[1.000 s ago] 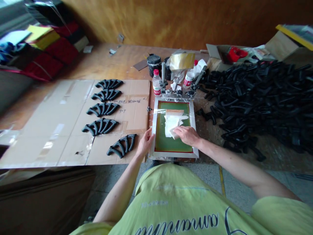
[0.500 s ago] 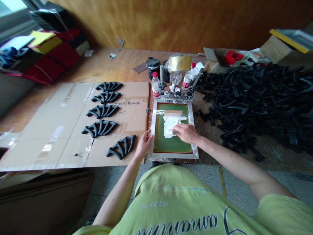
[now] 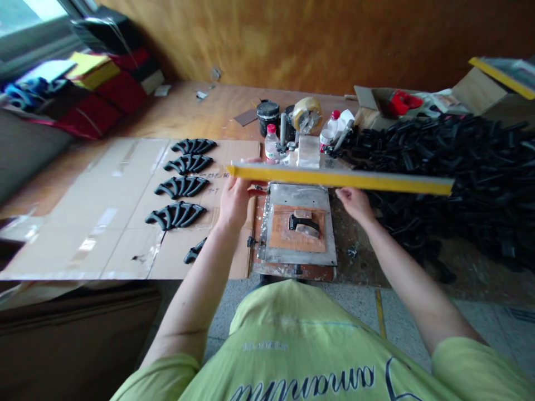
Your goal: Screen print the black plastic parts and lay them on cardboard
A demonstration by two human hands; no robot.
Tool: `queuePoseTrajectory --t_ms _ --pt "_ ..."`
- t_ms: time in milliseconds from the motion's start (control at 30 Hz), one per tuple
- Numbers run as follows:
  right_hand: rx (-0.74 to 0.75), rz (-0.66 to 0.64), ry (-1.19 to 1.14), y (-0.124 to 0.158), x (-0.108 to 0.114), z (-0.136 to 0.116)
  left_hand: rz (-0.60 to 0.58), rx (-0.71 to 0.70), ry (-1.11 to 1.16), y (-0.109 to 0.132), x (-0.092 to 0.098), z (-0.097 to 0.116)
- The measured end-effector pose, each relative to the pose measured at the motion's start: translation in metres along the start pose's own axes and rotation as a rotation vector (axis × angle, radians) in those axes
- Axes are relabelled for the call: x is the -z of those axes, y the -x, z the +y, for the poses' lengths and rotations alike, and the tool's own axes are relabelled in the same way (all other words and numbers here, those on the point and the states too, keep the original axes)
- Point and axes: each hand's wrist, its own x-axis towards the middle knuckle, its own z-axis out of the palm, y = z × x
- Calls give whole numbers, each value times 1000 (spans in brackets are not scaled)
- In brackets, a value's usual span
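Note:
The silk-screen frame (image 3: 343, 179) is tilted up and seen edge-on, with yellow tape along its near edge. My left hand (image 3: 234, 200) grips its left end. Just below its right part is my right hand (image 3: 355, 205), fingers loosely bent, with nothing visible in them. Under the raised frame, a metal base plate (image 3: 273, 253) carries a brown board (image 3: 280, 228). A black curved plastic handle (image 3: 307, 225) lies there between small blocks. Behind the frame's edge, a pale upright block (image 3: 309, 150) shows; the mesh is hidden.
Rows of black handles (image 3: 181, 186) lie on cardboard (image 3: 125, 223) at the left. A large heap of black parts (image 3: 451, 195) fills the right. Bottles (image 3: 271, 143), a dark paint pot (image 3: 268, 116) and a tape roll (image 3: 307, 114) stand behind. An open carton (image 3: 368, 100) sits back right.
The screen frame has swung up from lying flat, uncovering the base and black handle. My left hand moved up with it. My right hand left the white ink area and moved right.

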Motion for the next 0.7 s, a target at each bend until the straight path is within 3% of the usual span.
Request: queuePoseTrajectory --t_ms 100,167,267,333,400,467,533,567,633,700 --pt "19 -231 56 36 -40 -25 12 -47 17 -24 -14 11" --pt "13 -364 131 49 -56 -46 57 -32 37 -20 -17 3" --pt "-130 -422 181 58 -61 -76 -1 205 36 22 -18 -33" --pt "-181 -357 141 67 -59 -98 -213 559 -12 64 -20 -63" --pt "-56 -258 66 79 -61 -121 -223 726 60 102 -23 -88" --pt "197 -229 -39 88 -65 -135 -90 751 182 125 -21 -104" --pt "381 -257 -135 87 -66 -128 56 726 234 131 -9 -112" --pt "386 -257 -158 82 -63 -113 119 707 213 130 4 -113" --pt "211 -191 -144 65 -51 -63 245 640 101 124 41 -116" --pt "-109 -51 -62 46 -36 5 414 576 -64 125 90 -120"
